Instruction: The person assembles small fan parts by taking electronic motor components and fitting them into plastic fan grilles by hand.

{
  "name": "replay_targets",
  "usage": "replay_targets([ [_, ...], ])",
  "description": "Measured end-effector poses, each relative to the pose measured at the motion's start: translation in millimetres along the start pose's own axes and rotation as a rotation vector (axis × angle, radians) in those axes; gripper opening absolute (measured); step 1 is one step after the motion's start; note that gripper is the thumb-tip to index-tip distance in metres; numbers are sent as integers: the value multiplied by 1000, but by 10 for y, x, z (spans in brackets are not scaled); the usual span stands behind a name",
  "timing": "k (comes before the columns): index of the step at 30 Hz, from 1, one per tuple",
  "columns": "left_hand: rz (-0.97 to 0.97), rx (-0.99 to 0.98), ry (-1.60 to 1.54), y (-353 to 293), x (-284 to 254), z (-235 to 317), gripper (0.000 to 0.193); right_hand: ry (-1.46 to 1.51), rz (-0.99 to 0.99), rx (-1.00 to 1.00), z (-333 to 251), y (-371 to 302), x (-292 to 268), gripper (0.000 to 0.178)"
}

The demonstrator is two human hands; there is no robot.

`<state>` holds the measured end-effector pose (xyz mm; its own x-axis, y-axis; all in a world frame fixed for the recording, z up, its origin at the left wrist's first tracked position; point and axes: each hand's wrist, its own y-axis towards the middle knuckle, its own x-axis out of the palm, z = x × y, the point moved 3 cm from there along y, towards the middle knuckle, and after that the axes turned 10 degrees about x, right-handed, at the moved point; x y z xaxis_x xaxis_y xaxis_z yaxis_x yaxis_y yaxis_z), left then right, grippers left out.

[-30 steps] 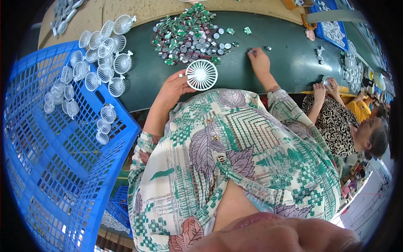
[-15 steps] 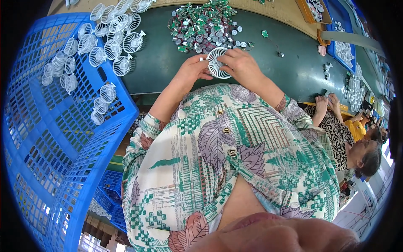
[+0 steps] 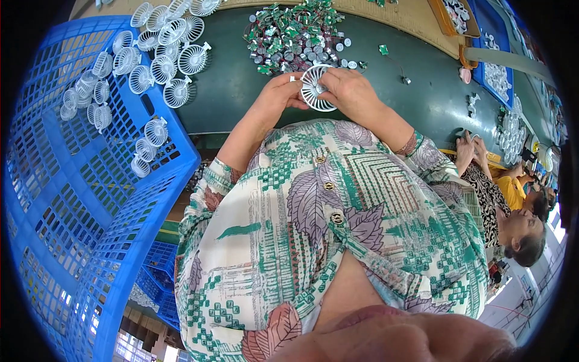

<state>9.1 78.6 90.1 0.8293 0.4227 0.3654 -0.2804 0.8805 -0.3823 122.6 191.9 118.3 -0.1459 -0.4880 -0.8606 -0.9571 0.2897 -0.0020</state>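
Observation:
Between my hands, just above the near edge of the green table, is a round white plastic fan housing [image 3: 315, 96] with ribs. My left hand [image 3: 283, 92] is closed on its left rim, beside a small tab that sticks out. My right hand [image 3: 350, 90] bends over the right side, its fingers reaching into the ring; whether they pinch a small part there is hidden. Just beyond my hands lies a heap of small motors with green circuit boards and wires [image 3: 295, 36].
At my left stands a big blue plastic crate [image 3: 175, 142], with more fan housings [image 3: 163, 69] on the table and in it. A single wired motor [image 3: 406, 79] lies to the right. Further right are a blue tray [image 3: 509, 90] and a co-worker's hands [image 3: 469, 148].
The housing stays between my hands; my right fingers have shifted slightly inside the ring. The whole view has moved a little.

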Motion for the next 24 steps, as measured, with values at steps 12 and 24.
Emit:
replay_targets([
  [12, -85, 124, -59, 18, -28, 186, 36, 952, -5, 452, 280, -44, 61, 24],
  [24, 185, 228, 55, 6, 215, 100, 12, 1035, 250, 486, 100, -36, 109, 23],
])
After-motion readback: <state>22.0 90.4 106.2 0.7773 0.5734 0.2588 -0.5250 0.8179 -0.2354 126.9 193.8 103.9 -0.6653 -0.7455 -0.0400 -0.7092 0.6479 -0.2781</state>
